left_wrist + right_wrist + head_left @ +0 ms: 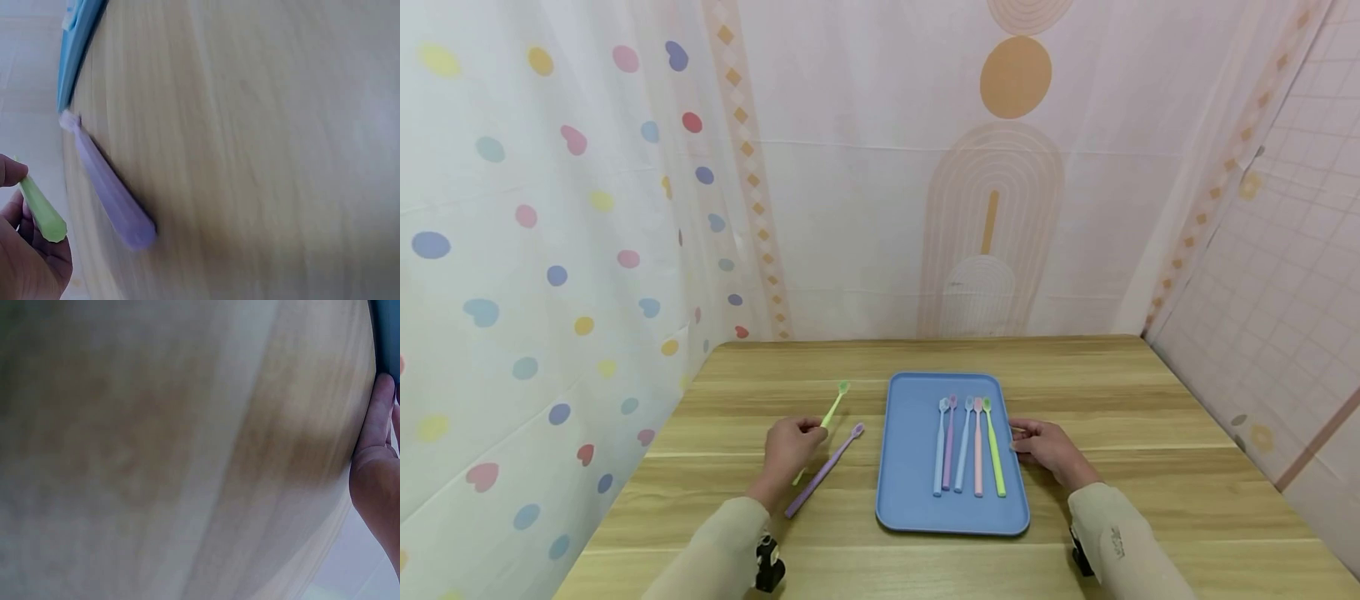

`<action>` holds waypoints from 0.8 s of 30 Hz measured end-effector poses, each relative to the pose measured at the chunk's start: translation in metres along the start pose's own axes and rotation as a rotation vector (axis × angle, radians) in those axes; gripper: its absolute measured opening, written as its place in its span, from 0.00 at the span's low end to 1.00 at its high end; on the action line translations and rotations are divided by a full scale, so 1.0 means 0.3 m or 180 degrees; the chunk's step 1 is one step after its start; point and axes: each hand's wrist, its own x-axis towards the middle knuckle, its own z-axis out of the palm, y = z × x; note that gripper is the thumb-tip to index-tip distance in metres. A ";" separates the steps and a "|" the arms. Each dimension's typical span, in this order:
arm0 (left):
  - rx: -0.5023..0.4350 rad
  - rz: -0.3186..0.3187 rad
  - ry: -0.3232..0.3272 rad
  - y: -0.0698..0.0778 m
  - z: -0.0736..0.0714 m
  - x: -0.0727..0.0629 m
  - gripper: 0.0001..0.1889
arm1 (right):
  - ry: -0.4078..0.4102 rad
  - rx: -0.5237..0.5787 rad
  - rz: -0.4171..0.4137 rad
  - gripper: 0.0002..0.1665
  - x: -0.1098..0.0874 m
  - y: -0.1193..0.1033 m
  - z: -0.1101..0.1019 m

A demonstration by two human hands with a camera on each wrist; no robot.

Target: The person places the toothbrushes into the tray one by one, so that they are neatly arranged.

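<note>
My left hand pinches a yellow-green toothbrush between thumb and fingers, its head pointing up and away. In the left wrist view the handle end of that toothbrush sticks out of the grip. Just right of this hand, a purple toothbrush lies slanted on the table. A blue tray holds several toothbrushes side by side: light blue, purple, another light blue, pink and yellow-green. With fairly straight fingers, my right hand touches the tray's right edge.
The wooden table spreads around the tray on all sides. Behind it hangs a patterned curtain, with a dotted curtain on the left and a grid-patterned one on the right.
</note>
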 end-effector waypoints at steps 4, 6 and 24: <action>-0.0082 -0.0005 0.0003 0.025 0.028 0.003 0.10 | -0.0078 0.0030 -0.0037 0.29 -0.001 -0.003 -0.006; -0.0159 0.0001 0.0029 0.037 0.044 0.005 0.10 | -0.0095 0.0026 -0.0048 0.29 0.000 -0.004 -0.006; -0.0650 -0.0035 0.0147 0.156 0.181 -0.007 0.10 | 0.0034 -0.0025 0.0072 0.28 0.007 0.003 0.004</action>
